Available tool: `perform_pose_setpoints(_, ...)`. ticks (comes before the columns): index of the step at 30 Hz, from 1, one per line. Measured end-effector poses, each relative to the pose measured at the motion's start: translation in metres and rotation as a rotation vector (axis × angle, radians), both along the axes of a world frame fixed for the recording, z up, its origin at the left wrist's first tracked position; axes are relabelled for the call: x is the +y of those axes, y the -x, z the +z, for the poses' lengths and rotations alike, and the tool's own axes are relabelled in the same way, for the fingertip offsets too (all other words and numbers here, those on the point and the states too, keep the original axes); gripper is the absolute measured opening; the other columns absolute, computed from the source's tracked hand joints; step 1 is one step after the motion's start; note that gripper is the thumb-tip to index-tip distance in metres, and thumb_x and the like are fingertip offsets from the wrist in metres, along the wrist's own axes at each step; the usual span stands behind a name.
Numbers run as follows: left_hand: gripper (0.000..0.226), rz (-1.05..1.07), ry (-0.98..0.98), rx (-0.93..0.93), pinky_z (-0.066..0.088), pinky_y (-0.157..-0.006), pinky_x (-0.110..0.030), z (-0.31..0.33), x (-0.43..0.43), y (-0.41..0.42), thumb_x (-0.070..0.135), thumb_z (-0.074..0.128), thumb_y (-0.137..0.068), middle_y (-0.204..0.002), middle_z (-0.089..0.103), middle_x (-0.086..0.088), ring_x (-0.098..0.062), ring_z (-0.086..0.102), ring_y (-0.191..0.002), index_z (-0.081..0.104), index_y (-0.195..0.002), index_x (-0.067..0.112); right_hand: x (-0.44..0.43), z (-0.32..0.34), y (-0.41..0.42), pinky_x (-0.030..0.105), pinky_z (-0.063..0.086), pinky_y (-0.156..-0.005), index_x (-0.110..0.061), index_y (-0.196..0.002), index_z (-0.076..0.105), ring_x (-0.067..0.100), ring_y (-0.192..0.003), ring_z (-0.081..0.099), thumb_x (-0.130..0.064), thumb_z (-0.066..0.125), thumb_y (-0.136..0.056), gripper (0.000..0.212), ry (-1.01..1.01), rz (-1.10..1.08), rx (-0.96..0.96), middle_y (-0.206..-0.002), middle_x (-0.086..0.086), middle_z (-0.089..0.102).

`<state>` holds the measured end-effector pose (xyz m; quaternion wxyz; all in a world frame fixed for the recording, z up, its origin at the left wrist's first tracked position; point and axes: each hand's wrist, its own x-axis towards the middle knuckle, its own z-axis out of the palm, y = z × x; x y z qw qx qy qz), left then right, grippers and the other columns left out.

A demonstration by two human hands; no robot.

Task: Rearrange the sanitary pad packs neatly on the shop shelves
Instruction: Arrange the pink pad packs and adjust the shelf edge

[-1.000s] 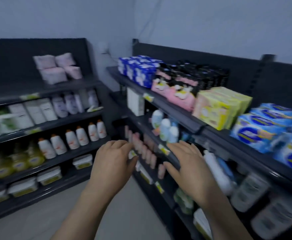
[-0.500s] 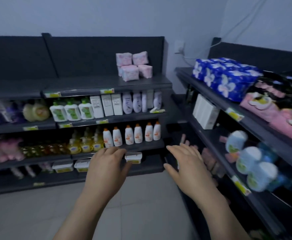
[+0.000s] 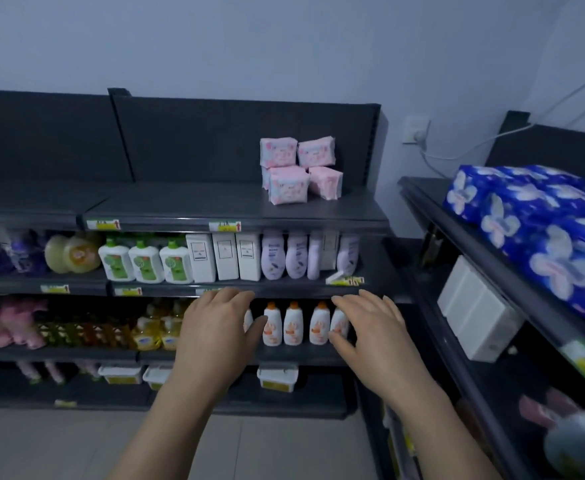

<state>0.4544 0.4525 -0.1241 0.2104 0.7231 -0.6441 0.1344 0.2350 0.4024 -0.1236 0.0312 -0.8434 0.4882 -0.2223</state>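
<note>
Head view: the left hand (image 3: 215,327) and the right hand (image 3: 370,336) are both empty with relaxed, spread fingers, low before small white orange-capped bottles (image 3: 293,323), so the step seems to be the approach. The soft pink plastic sanitary pad packs (image 3: 298,171) sit unevenly piled on the dark grey metal top shelf (image 3: 187,206), well above. Next, I judge, both hands must rise there, where bare shelf lies to the left of the packs and the shelf end is near on their right.

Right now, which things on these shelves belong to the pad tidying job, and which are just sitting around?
Job: pink pad packs; blue flowered packs.
Just there: green-label bottles; white boxes; lilac bottles; orange-capped bottles.
</note>
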Motion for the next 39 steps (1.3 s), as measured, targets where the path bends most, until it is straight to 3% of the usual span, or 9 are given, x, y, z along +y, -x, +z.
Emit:
perform_pose_setpoints(7, 0.031, 0.056, -0.038, 0.049, 0.053, -0.072, -0.038, -0.008, -0.097, -0.014, 0.038, 0.075, -0.078, -0.094, 0.07, -0.001, -0.027, 0.065, -0.084, 0.071, -0.1, 0.017, -0.108, -0.005, -0.015, 0.032, 0.008, -0.117, -0.028, -0.14, 0.044, 0.01, -0.138, 0.03, -0.039, 0.056, -0.093, 0.05, -0.012, 0.05, 0.046, -0.138, -0.015, 0.047)
perform_pose_setpoints(11, 0.037, 0.051, -0.055, 0.071, 0.054, -0.075, -0.04, -0.011, -0.153, -0.029, 0.034, 0.077, -0.076, -0.1, 0.071, -0.002, -0.028, 0.065, -0.088, 0.071, -0.107, 0.015, -0.167, -0.009, -0.029, 0.038, 0.014, -0.118, -0.026, -0.136, 0.049, 0.015, -0.137, 0.034, -0.038, 0.059, -0.091, 0.047, -0.017, 0.026, 0.041, -0.134, -0.012, 0.052)
perform_pose_setpoints(17, 0.037, 0.023, -0.042, 0.066, 0.053, -0.074, -0.041, 0.0, -0.25, -0.07, 0.032, 0.079, -0.075, -0.1, 0.071, -0.006, -0.032, 0.065, -0.086, 0.071, -0.106, 0.013, -0.254, -0.005, -0.059, 0.035, 0.01, -0.117, -0.027, -0.14, 0.044, 0.015, -0.14, 0.029, -0.038, 0.056, -0.093, 0.05, -0.029, -0.039, 0.034, -0.14, -0.012, 0.048)
perform_pose_setpoints(22, 0.049, -0.043, -0.006, 0.081, 0.05, -0.08, -0.041, 0.015, -0.339, -0.102, 0.035, 0.074, -0.08, -0.115, 0.067, -0.007, -0.033, 0.063, -0.097, 0.064, -0.122, 0.012, -0.33, 0.008, -0.09, 0.034, 0.008, -0.119, -0.027, -0.144, 0.039, 0.014, -0.142, 0.025, -0.039, 0.053, -0.095, 0.052, -0.01, -0.105, 0.016, -0.146, -0.011, 0.041)
perform_pose_setpoints(28, 0.057, -0.157, 0.034, 0.113, 0.042, -0.092, -0.04, 0.022, -0.435, -0.117, 0.036, 0.067, -0.086, -0.134, 0.053, -0.005, -0.031, 0.052, -0.117, 0.05, -0.136, 0.016, -0.393, 0.001, -0.106, 0.046, 0.022, -0.113, -0.015, -0.131, 0.058, 0.028, -0.132, 0.044, -0.027, 0.071, -0.085, 0.049, 0.051, -0.17, -0.081, -0.131, 0.002, 0.059)
perform_pose_setpoints(34, 0.078, -0.172, -0.104, 0.066, 0.02, -0.116, -0.039, 0.017, -0.511, -0.117, 0.053, 0.055, -0.089, -0.159, 0.02, -0.002, -0.024, 0.017, -0.145, 0.02, -0.151, 0.021, -0.442, 0.005, -0.103, 0.044, 0.02, -0.115, -0.019, -0.137, 0.052, 0.023, -0.137, 0.037, -0.032, 0.066, -0.088, 0.052, 0.018, -0.214, -0.024, -0.137, -0.003, 0.054)
perform_pose_setpoints(36, 0.08, -0.188, -0.141, 0.063, 0.019, -0.116, -0.039, 0.011, -0.528, -0.113, 0.057, 0.056, -0.087, -0.158, 0.02, 0.001, -0.024, 0.016, -0.146, 0.021, -0.15, 0.023, -0.459, 0.005, -0.101, 0.045, 0.022, -0.114, -0.018, -0.134, 0.054, 0.025, -0.135, 0.04, -0.029, 0.067, -0.087, 0.05, 0.028, -0.21, -0.029, -0.135, -0.001, 0.056)
perform_pose_setpoints(39, 0.074, -0.217, -0.115, 0.067, 0.034, -0.105, -0.041, 0.0, -0.539, -0.106, 0.051, 0.07, -0.077, -0.144, 0.041, 0.002, -0.028, 0.033, -0.135, 0.042, -0.139, 0.019, -0.483, 0.005, -0.096, 0.046, 0.024, -0.113, -0.016, -0.13, 0.058, 0.027, -0.132, 0.043, -0.025, 0.071, -0.084, 0.048, 0.047, -0.186, -0.073, -0.13, 0.0, 0.059)
